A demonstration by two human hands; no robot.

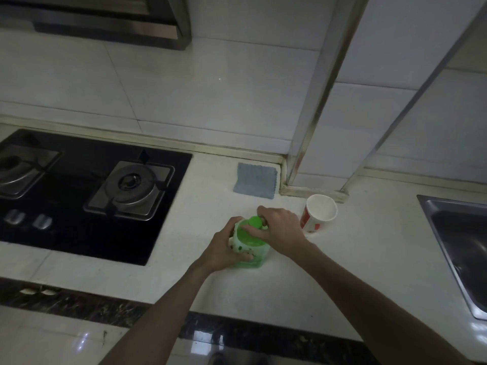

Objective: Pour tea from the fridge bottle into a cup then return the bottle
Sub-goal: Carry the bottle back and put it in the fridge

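A green tea bottle (250, 247) with a pale patterned label stands upright on the white counter (342, 272). My left hand (224, 248) wraps around its body from the left. My right hand (280, 226) sits over the top, its fingers pinched on the green cap (255, 222). Just right of my right hand stands a white paper cup (319, 213) with red print, upright, open and looking empty inside.
A black gas hob (79, 196) with two burners fills the left of the counter. A grey cloth (255, 180) lies by the back wall. A steel sink (458, 248) is at the right edge. A tiled column (316, 101) rises behind the cup.
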